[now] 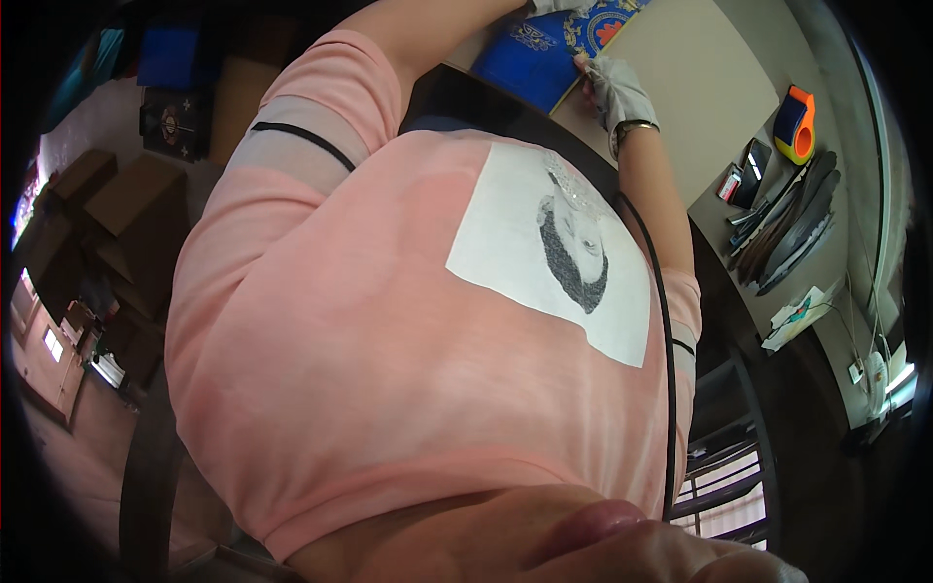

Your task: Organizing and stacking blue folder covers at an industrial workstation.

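At the top of the head view lies a flat blue printed cover [530, 60] with gold patterns, a red emblem and a gold edge. Thumb and fingertips of my right hand [619, 89] close on that gold edge. This hand wears a whitish glove with bare fingertips, and a band circles the wrist. My left hand [562, 6], in a pale glove too, reaches the far part of the blue cover. The upper border cuts it off, so its fingers are hidden. Beside the cover spreads a large beige sheet [685, 92]; I cannot tell whether the two are joined.
To the right lie an orange and blue tape dispenser [796, 126], a dark phone [754, 173], a small red and white box [729, 183] and a pile of dark strips [792, 228]. A white printed paper [799, 319] is nearer. Cardboard cartons [131, 199] stand at left.
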Demonstrator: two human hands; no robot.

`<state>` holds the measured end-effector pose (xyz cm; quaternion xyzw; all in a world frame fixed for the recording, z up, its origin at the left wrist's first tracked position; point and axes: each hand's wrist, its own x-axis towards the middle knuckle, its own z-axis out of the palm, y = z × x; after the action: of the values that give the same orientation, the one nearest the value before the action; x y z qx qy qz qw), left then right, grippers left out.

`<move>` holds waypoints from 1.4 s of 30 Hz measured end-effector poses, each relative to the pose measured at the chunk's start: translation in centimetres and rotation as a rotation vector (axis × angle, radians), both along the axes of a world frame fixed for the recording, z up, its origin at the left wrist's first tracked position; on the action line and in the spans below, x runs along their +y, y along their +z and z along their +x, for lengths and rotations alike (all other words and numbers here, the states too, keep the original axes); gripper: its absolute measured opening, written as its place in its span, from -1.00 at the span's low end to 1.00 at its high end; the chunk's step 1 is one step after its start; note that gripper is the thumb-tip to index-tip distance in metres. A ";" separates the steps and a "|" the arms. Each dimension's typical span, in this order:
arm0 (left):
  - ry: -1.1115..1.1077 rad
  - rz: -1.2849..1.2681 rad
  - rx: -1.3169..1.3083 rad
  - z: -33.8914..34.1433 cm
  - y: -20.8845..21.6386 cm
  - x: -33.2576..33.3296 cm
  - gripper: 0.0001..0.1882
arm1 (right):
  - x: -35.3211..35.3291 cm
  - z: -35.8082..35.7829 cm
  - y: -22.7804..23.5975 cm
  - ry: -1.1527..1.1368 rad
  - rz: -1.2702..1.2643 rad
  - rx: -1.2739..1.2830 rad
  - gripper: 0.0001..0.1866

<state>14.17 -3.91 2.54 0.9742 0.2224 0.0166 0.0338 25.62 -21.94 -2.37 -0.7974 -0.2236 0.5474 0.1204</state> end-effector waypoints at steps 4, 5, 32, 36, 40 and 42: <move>-0.076 -0.022 -0.028 -0.7 -1.6 0.0 -0.25 | 0.0 -0.5 -0.8 -0.197 -0.020 0.122 -0.69; -0.076 -0.027 -0.024 -1.4 -2.2 -0.4 -0.25 | 0.1 -0.7 -0.8 -0.223 0.004 0.137 -0.68; 0.038 -0.134 0.004 -9.7 -1.6 -8.8 -0.24 | -1.5 1.0 -3.1 -0.102 0.061 0.055 -0.63; 0.033 -0.128 0.039 -9.7 -1.6 -8.9 -0.17 | -1.3 1.3 -3.1 0.019 0.007 -0.001 -0.57; 0.035 -0.097 0.096 -9.4 -1.3 -9.0 -0.14 | -1.3 1.6 -3.6 0.022 0.049 0.037 -0.58; 0.035 -0.089 0.096 -9.4 -1.5 -9.0 -0.13 | -1.3 1.5 -3.5 0.073 0.023 -0.018 -0.59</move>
<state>4.73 -12.88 1.01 0.9674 0.2412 -0.0397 0.0659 27.15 -23.22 -5.82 -0.7924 -0.2597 0.5415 0.1074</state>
